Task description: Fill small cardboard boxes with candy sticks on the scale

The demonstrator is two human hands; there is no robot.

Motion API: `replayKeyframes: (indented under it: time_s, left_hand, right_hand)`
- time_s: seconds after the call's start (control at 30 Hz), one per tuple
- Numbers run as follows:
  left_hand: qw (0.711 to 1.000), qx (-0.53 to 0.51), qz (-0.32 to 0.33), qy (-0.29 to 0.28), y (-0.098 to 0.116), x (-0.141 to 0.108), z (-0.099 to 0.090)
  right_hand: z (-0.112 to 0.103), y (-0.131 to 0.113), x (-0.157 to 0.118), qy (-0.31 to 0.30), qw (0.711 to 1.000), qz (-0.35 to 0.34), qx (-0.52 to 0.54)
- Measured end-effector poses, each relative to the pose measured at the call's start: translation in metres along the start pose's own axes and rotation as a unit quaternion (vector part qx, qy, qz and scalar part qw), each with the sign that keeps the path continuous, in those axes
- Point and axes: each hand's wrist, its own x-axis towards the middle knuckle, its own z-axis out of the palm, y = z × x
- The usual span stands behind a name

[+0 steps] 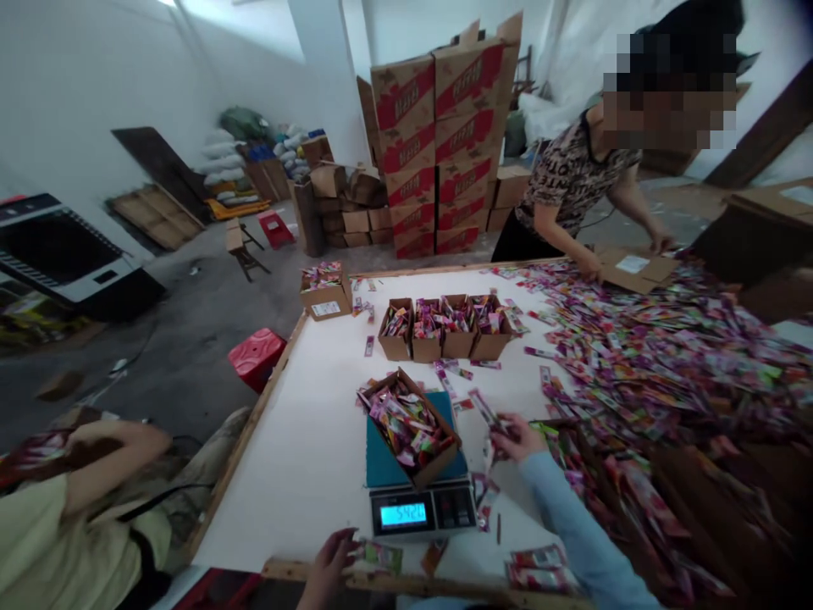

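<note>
A small open carton (410, 424) full of wrapped sticks sits tilted on the teal plate of a digital scale (423, 508), whose display is lit. To the right of the scale, my right hand (517, 436) holds purple stick packets (486, 408) between its fingers. Near the table's front edge, my left hand (334, 559) has its fingertips at a green and white packet (382, 555). Several loose packets lie around the scale.
Several filled cartons (445, 330) stand behind the scale, another box (326, 291) at the far left corner. A large packet pile (635, 347) covers the right side. One person (575, 186) handles flat cardboard there; another sits at lower left. Filled boxes stand at lower right.
</note>
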Motion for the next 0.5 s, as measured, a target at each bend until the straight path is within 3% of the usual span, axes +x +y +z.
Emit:
replayKeyframes:
  time_s: [0.13,0.23,0.3,0.37,0.5]
  left_hand:
    - [1.0,0.013,0.018,-0.009,0.024,0.006,-0.008]
    - [0.999,0.016,0.028,-0.016,0.039,0.006,-0.019]
    - [1.0,0.005,0.03,-0.008,0.04,0.006,-0.031]
    - [1.0,-0.015,0.023,0.009,0.031,0.007,-0.046]
    - [0.998,-0.047,0.013,0.033,0.003,0.005,-0.074]
  right_hand:
    - [0.019,-0.12,0.0,-0.064,0.988,-0.123,0.07]
    - [0.051,-0.163,-0.001,-0.058,0.988,-0.136,-0.036]
    - [0.065,-0.159,0.001,-0.028,0.986,-0.133,-0.099]
    - [0.066,-0.132,0.004,0.021,0.987,-0.122,-0.102]
    - [0.046,-0.034,0.015,0.101,0.988,-0.018,-0.117]
